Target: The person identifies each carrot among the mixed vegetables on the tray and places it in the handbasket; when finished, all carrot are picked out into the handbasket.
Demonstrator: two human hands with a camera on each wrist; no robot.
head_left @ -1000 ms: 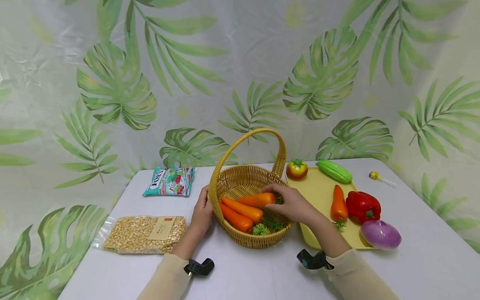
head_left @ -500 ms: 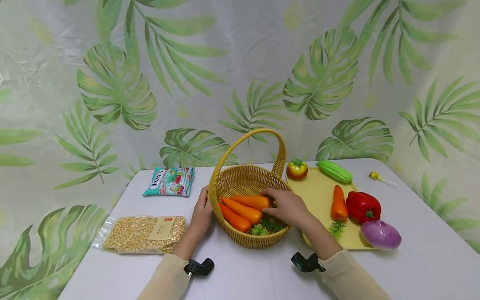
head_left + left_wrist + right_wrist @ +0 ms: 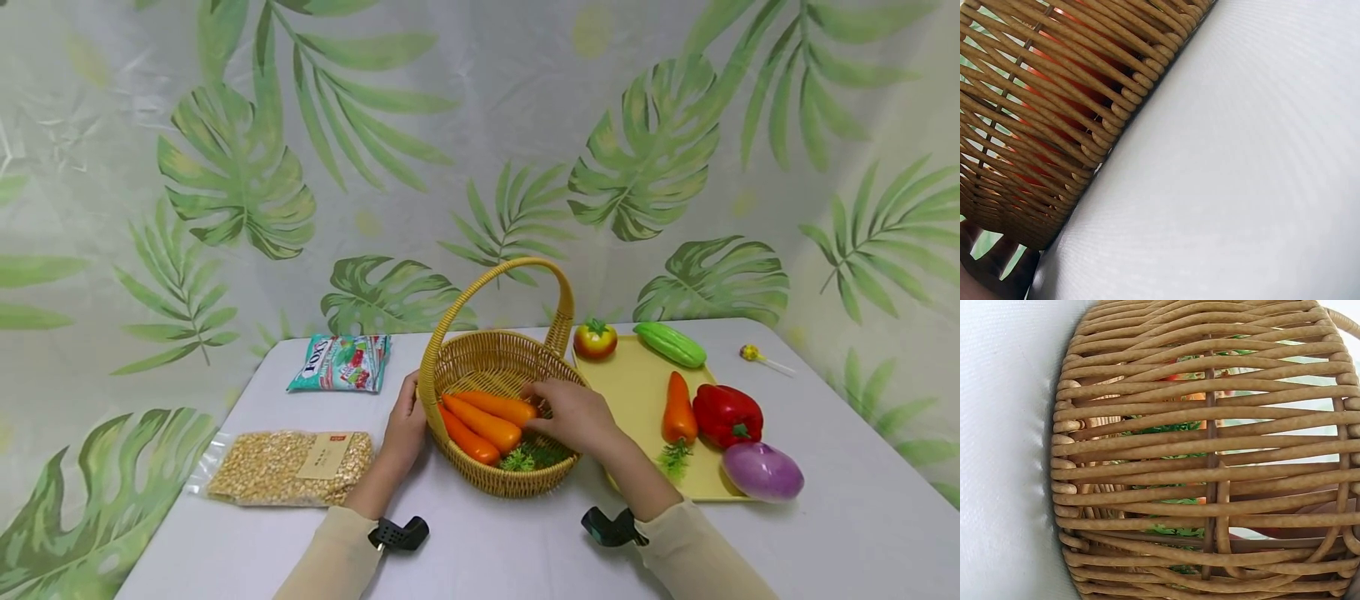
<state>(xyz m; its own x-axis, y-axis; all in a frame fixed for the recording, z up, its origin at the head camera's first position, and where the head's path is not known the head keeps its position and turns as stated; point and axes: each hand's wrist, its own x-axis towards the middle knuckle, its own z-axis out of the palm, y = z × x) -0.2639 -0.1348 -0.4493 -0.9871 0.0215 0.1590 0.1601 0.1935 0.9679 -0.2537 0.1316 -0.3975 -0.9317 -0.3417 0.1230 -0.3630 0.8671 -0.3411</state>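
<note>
Fingers (image 3: 540,388) of right hand (image 3: 576,415) narrowly pinch topmost carrot (image 3: 495,404), glossy orange, inside wicker basket (image 3: 498,481); left hand (image 3: 405,429) against basket side, finger curl unclear. Handle (image 3: 525,262) arches above; yellow tray (image 3: 626,375) right.

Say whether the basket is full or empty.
Neither: the basket is partly filled; three carrots lie inside, bare woven floor showing behind.

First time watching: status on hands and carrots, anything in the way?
Left hand against basket. Right hand inside, at rear carrot, grip unclear. Three carrots in basket. Handle overhead, apparently not blocking.
</note>
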